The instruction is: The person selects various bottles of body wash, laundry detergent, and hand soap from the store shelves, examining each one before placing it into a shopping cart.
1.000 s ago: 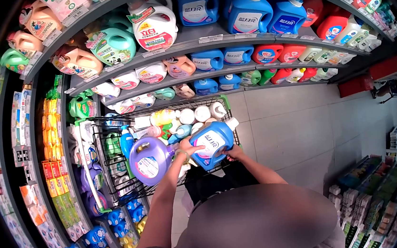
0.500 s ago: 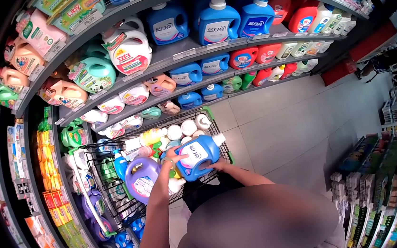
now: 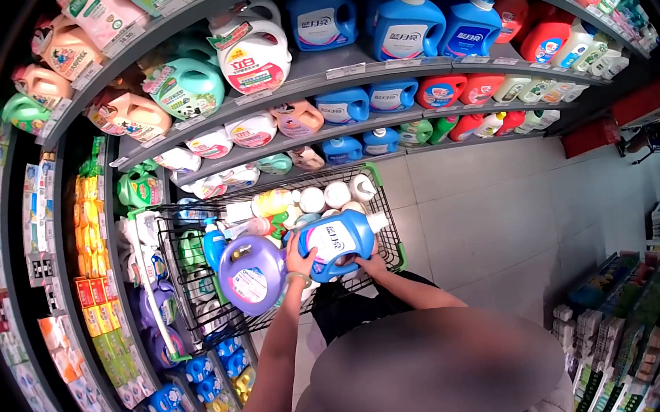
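Observation:
Both hands hold a large blue laundry detergent bottle [image 3: 339, 242] with a white cap and white label. It lies on its side, cap toward the right, over the goods in the shopping cart. My left hand [image 3: 300, 258] grips the base end, thumb on the label. The fingers of my right hand [image 3: 373, 264] close around the handle side near the cap; part of them is hidden behind the bottle. Just left of my left hand is a round purple detergent jug [image 3: 252, 274]. Beyond the blue bottle are a yellow bottle [image 3: 272, 203] and several white bottles [image 3: 336, 194].
A black wire cart with a white handle bar [image 3: 148, 283] stands beneath my hands. Shelves of detergent [image 3: 409, 35] curve along the far side and left. Tiled floor [image 3: 489, 206] lies to the right, with another stocked rack [image 3: 625, 305] at lower right.
The blue bottle has turned to lie more level and sits slightly further up in view. Both hands still hold it. Shelves and cart have shifted right in view.

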